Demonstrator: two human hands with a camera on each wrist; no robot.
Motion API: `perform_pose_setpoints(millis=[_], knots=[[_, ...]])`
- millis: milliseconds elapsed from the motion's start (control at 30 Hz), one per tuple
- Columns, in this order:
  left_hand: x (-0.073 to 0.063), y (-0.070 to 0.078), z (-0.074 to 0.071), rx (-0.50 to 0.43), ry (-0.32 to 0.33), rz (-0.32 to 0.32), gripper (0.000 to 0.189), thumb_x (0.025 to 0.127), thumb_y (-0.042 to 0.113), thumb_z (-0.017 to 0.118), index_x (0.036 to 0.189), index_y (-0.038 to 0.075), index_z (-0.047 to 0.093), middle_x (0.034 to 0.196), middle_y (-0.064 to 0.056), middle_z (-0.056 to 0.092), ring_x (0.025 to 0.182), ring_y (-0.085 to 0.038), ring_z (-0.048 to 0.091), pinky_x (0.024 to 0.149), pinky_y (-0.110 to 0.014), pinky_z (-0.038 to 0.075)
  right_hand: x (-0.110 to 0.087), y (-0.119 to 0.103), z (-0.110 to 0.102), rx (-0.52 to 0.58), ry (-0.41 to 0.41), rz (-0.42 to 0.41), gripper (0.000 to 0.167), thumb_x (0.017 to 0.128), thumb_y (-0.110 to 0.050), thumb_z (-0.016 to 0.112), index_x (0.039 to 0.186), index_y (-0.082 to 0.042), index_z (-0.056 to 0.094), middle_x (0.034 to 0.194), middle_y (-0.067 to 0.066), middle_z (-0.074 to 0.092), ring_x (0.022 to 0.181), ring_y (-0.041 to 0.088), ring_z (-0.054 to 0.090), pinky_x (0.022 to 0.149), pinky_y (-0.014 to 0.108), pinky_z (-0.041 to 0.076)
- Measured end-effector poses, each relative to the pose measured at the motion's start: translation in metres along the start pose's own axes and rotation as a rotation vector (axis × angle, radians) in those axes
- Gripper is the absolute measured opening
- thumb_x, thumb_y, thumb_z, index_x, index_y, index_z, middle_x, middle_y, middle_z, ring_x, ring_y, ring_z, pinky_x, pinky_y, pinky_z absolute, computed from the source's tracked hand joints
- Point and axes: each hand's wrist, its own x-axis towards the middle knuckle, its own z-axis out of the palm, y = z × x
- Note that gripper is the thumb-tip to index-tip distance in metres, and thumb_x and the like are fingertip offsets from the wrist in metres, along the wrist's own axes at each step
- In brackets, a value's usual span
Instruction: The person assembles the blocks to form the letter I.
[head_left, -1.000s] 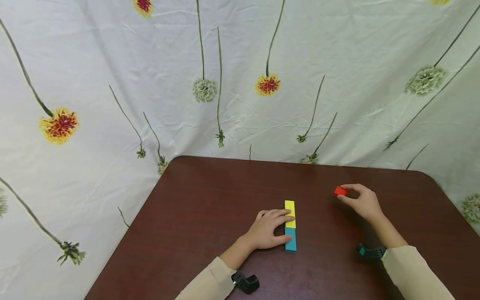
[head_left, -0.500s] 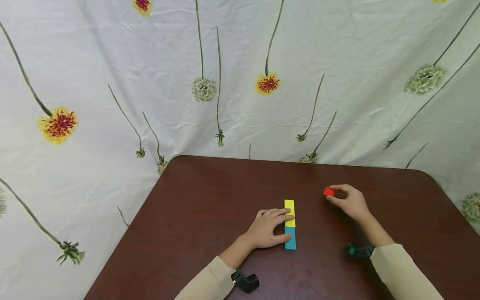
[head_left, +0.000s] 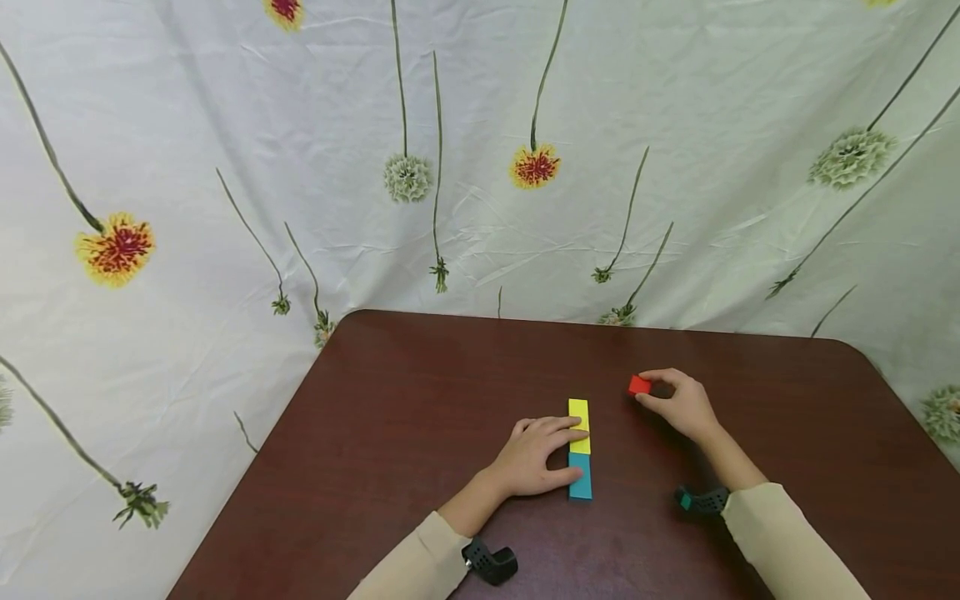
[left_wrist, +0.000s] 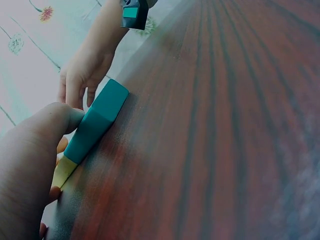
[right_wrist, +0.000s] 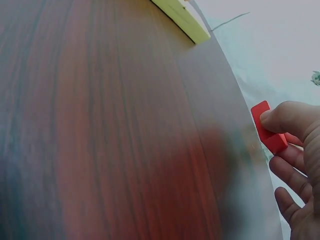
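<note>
A yellow block (head_left: 578, 408) and a teal block (head_left: 581, 487) lie end to end in a line on the table. My left hand (head_left: 525, 458) rests across both, its fingers spread over the yellow one and its thumb on the teal one. In the left wrist view the thumb touches the teal block (left_wrist: 95, 122), and part of the yellow block (left_wrist: 64, 171) shows beyond it. To the right of this row, my right hand (head_left: 685, 406) pinches a small red block (head_left: 639, 385) between thumb and fingers. The right wrist view shows the red block (right_wrist: 268, 129) above the tabletop.
The dark reddish-brown table (head_left: 450, 358) has rounded far corners. Behind it hangs a pale cloth (head_left: 480, 217) printed with flowers. Each wrist wears a black band, the left band (head_left: 491, 562) close to the tabletop.
My right hand has moved left with the red block, closer to the yellow block. The left hand and the two blocks under it stay in place.
</note>
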Motion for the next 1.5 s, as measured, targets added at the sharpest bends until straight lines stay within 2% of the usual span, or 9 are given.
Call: perform_pose_setpoints(millis=[767,1233,1500], knots=[[0.000,0.000,0.001,0.007,-0.001,-0.005,0.053,0.095,0.048,0.055,0.143,0.026,0.051,0.151,0.005,0.040,0.138,-0.016,0.036,0.104,-0.049,0.029,0.010,-0.015,0.030,0.037,-0.024,-0.043,0.035,0.086,-0.011,0.074,0.118,0.001,0.067,0.117,0.020,0.062,0.098,0.034,0.057,0.074,0.041,0.049],[0.000,0.000,-0.001,0.005,-0.008,-0.006,0.053,0.095,0.048,0.055,0.143,0.026,0.051,0.151,0.004,0.041,0.138,-0.017,0.036,0.105,-0.049,0.029,0.015,-0.025,0.040,0.057,-0.047,-0.042,0.035,0.087,-0.013,0.073,0.120,0.000,0.067,0.118,0.019,0.061,0.098,0.033,0.057,0.073,0.040,0.050],[0.000,0.000,-0.001,-0.001,-0.012,-0.013,0.053,0.095,0.048,0.055,0.144,0.027,0.051,0.151,0.004,0.040,0.138,-0.016,0.035,0.105,-0.049,0.028,0.019,-0.031,0.045,0.069,-0.042,-0.073,0.034,0.086,-0.010,0.074,0.117,0.001,0.068,0.114,0.019,0.063,0.093,0.031,0.057,0.070,0.037,0.048]])
